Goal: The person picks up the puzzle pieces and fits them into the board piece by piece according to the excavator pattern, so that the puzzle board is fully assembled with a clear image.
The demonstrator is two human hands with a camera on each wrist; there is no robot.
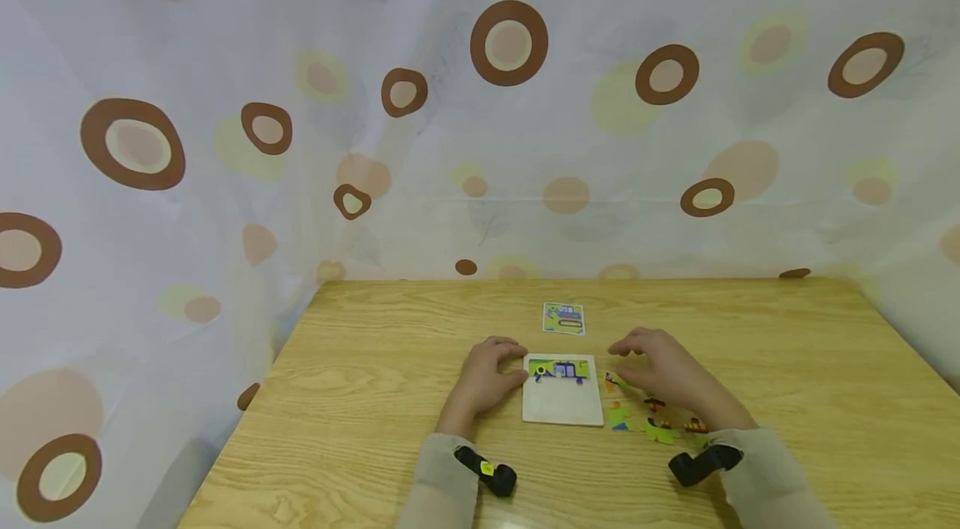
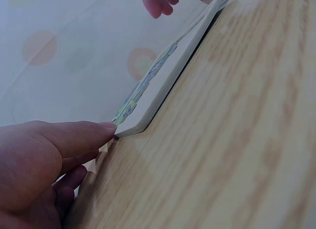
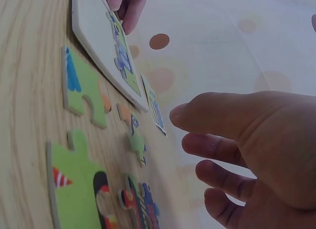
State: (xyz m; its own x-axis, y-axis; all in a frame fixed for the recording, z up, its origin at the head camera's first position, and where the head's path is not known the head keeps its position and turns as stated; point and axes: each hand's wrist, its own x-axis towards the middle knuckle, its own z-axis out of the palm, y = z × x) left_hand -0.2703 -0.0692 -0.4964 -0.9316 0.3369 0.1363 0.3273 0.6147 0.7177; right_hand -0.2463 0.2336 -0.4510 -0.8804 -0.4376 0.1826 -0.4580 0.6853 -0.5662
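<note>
Several pieces [image 3: 71, 182] are scattered right of the tray [image 1: 562, 406], nearest the right hand [image 1: 660, 364], whose thumb and fingers are parted, nothing held. The tray's left edge is touched by the left hand's [image 1: 483, 377] straight thumb.

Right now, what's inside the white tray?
Puzzle pieces line the far side of the white tray; nearer, its floor is bare. The floor beneath them is hidden.
</note>
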